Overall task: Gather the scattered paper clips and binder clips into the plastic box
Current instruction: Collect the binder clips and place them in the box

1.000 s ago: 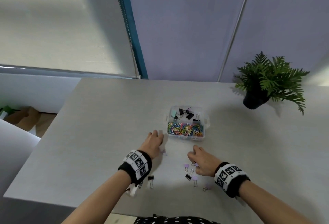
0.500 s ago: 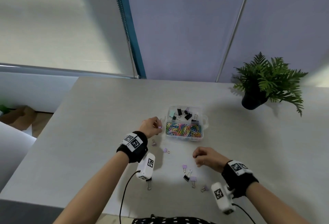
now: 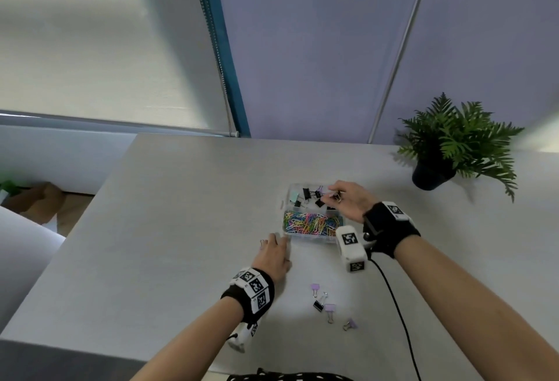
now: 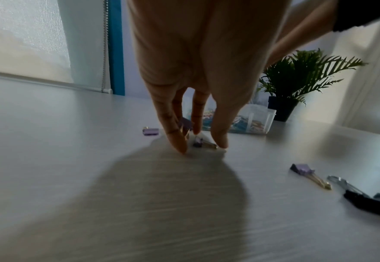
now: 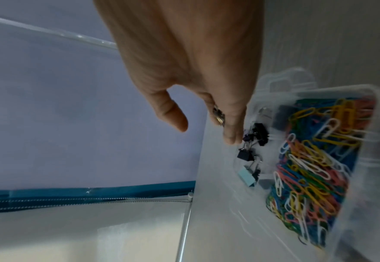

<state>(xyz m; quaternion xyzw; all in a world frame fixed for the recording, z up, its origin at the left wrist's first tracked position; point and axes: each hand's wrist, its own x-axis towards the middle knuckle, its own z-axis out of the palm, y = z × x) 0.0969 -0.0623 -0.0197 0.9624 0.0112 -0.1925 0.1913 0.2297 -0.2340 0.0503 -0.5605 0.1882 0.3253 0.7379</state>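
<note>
The clear plastic box [image 3: 314, 237] holds coloured paper clips [image 3: 311, 223] in its near half and binder clips [image 3: 306, 193] in its far half. My right hand [image 3: 343, 196] hovers over the far half, a small binder clip [image 5: 218, 116] tucked under its curled fingers, thumb apart. My left hand [image 3: 273, 255] points down at the table just left of the box's front. Its fingertips [image 4: 178, 143] straddle a purple binder clip [image 4: 200, 142], and another purple clip [image 4: 185, 124] sits between its fingers. A third purple clip [image 4: 150, 131] lies just left.
Several loose binder clips lie near the table's front, purple [image 3: 315, 287] and black [image 3: 318, 305]. A potted plant [image 3: 453, 144] stands at the back right. A black cable [image 3: 393, 305] trails from my right wrist. The grey table [image 3: 181, 229] ends at a left edge.
My right hand rose from the loose clips at the front and moved over the box's far half. My left hand came down from beside the box onto the table.
</note>
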